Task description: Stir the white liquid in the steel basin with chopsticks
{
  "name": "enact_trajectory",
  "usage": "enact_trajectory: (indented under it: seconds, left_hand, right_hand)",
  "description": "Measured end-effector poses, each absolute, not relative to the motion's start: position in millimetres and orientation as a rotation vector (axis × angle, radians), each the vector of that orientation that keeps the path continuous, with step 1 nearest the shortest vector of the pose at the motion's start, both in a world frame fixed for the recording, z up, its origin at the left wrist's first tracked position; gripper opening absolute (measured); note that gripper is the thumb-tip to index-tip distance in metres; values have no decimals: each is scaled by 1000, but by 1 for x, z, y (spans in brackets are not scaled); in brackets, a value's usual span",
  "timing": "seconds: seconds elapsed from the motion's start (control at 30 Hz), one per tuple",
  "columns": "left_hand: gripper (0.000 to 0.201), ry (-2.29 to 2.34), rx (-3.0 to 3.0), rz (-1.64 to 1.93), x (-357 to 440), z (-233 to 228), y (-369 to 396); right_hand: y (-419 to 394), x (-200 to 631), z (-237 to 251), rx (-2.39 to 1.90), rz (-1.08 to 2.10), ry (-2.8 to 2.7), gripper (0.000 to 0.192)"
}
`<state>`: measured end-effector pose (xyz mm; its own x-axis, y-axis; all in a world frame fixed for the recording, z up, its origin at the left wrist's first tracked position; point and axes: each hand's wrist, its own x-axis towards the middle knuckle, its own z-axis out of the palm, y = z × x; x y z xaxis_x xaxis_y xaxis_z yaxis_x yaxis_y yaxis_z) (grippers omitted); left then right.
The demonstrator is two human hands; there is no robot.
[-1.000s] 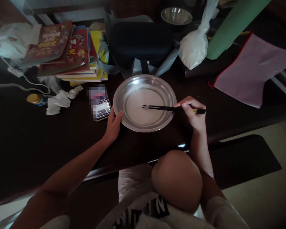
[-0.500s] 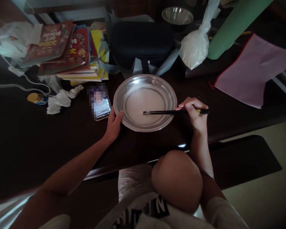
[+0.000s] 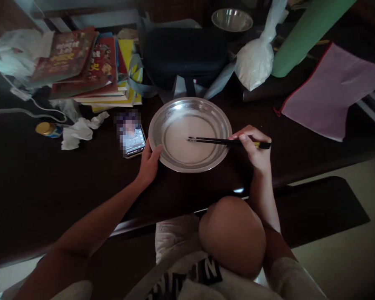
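A wide metal bowl (image 3: 158,125) stands on the dark table and holds a whitish, milky liquid (image 3: 187,152). My left hand (image 3: 150,162) grips the bowl's left rim, the thumb over the edge and the fingers hidden beneath it. In my right hand (image 3: 254,146), at the bowl's right side, is a pair of black chopsticks (image 3: 212,141). Their tips reach to the middle of the bowl, at the liquid; how deep they dip I cannot tell. Just left of the bowl lies a lit phone (image 3: 133,135), part of its screen blurred.
Stacked books (image 3: 103,71) and crumpled tissue (image 3: 78,133) lie to the left, near a small gold-lidded jar (image 3: 48,129). Behind the bowl is a black case (image 3: 184,54). A tied bag of white powder (image 3: 254,64), a green roll (image 3: 309,39) and a pink cloth (image 3: 328,96) are to the right.
The chopsticks' tips have moved slightly away from me within the bowl, and my right hand has shifted a little with them. My left hand and the bowl stay put.
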<state>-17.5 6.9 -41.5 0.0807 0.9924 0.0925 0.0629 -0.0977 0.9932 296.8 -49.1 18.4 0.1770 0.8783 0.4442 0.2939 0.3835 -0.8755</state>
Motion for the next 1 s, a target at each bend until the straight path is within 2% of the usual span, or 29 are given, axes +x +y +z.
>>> enact_trajectory:
  seconds: [0.2, 0.33, 0.5, 0.7, 0.87, 1.0]
  left_hand:
    - [53, 1149, 1409, 1188, -18, -42, 7]
    - [51, 1148, 1393, 1184, -19, -43, 7]
    - [53, 1144, 1376, 1185, -19, -43, 7]
    - [50, 1149, 1414, 1181, -20, -43, 7]
    - [48, 1148, 1448, 1184, -20, -46, 7]
    - [49, 1153, 1451, 1184, -20, -46, 8]
  right_hand:
    - [-49, 296, 17, -1106, 674, -1371, 16]
    - [-49, 296, 19, -1158, 570, -1389, 16]
    - [-50, 296, 18, -1085, 655, -1338, 17]
    - [-49, 296, 18, -1142, 558, -1339, 17]
    - [-49, 297, 18, -1091, 659, -1381, 14]
    - [-49, 297, 19, -1131, 583, -1397, 14]
